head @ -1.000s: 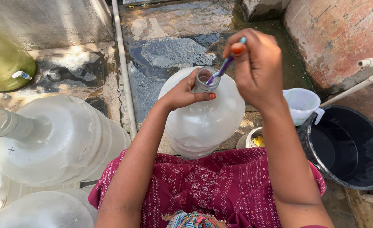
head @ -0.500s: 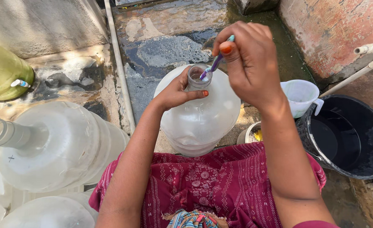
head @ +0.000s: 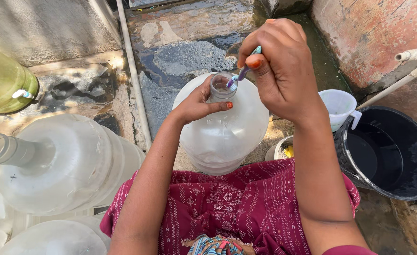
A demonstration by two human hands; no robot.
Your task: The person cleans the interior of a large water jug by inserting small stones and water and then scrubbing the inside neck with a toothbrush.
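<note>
Clear jug (head: 222,137), upright before the lap, neck gripped by left hand (head: 196,104); toothbrush (head: 240,74), pinched in right hand (head: 281,71), since lowered, bristles now worked inside the mouth.

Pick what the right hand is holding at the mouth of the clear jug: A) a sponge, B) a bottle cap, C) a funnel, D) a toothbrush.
D: the right hand grips a slim purple and teal toothbrush whose head dips into the neck of the clear jug, while the left hand steadies that neck.
</note>
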